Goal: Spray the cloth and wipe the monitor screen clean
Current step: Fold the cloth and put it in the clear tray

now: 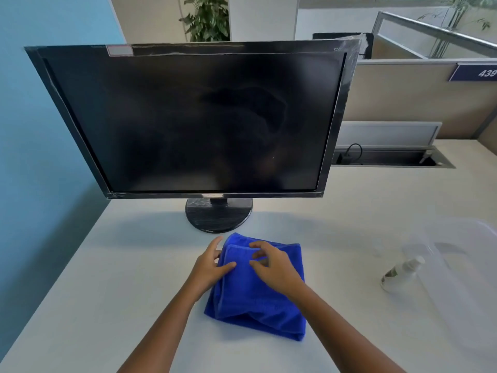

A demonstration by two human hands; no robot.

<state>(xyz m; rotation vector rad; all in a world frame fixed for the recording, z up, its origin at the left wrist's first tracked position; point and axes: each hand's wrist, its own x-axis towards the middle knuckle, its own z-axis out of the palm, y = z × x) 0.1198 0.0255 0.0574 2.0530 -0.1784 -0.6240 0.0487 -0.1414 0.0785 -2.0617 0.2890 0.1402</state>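
**Both hands working the folded cloth in front of the monitor**

Two bare forearms are reaching in from the near edge of the desk [94, 278], and both hands are resting on a folded blue microfibre cloth [258, 300]. The left hand [212, 265] is lying at the cloth's left edge with its fingers loosely spread, thumb on top of the fabric — not closed around anything. The right hand [271, 265] is sitting on the upper fold with its fingers curled and pressing down; whether it is actually pinching a layer I cannot tell.

The cloth is lying flat on the desk near the middle of the near edge, just in front of the round monitor stand [219, 215]. The monitor screen [193, 122] is dark, with faint smears showing across its centre. A small white spray bottle [402, 273] is lying on its side toward the right edge of the desk, well apart from the cloth, beside or just under a clear plastic lid [457, 265].

The cloth looks light, soft and floppy — it will likely sag and unfold if lifted by one corner. Gathering the folded stack in one palm, thumb on top, should keep a firm pad for wiping. The bottle looks light and smooth and may roll; taking it around the body seems safest.
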